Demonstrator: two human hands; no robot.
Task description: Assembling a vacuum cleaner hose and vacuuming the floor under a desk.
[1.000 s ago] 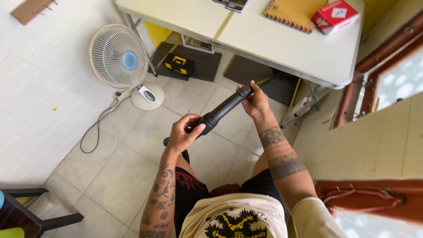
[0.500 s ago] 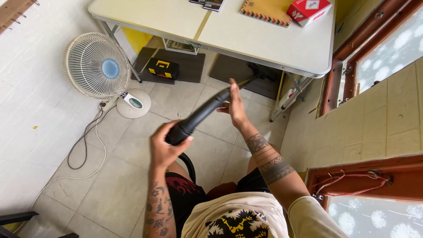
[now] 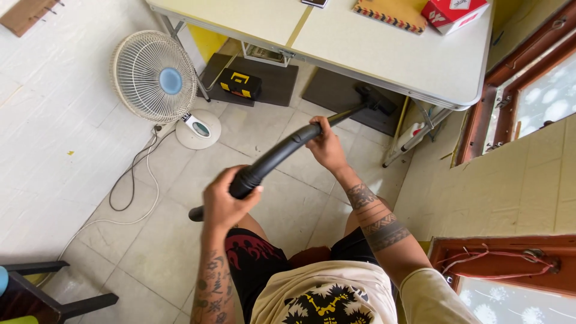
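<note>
I hold a black vacuum wand (image 3: 273, 158) slanting from lower left to upper right above the tiled floor. My left hand (image 3: 223, 203) grips its thick lower end, where a black hose end (image 3: 196, 213) sticks out. My right hand (image 3: 327, 145) is wrapped around the wand higher up. From there a thin tube runs on to the black floor nozzle (image 3: 378, 101), which rests on a dark mat under the table edge.
A pale folding table (image 3: 384, 57) stands ahead with a red box (image 3: 454, 13) and an envelope on it. A white pedestal fan (image 3: 157, 78) and its cables are at the left, a black-and-yellow toolbox (image 3: 240, 83) under the table, a window wall at the right, a dark chair (image 3: 30, 294) at lower left.
Both hands have stayed on the wand. The nozzle now shows farther out under the table edge, and the view has shifted slightly.
</note>
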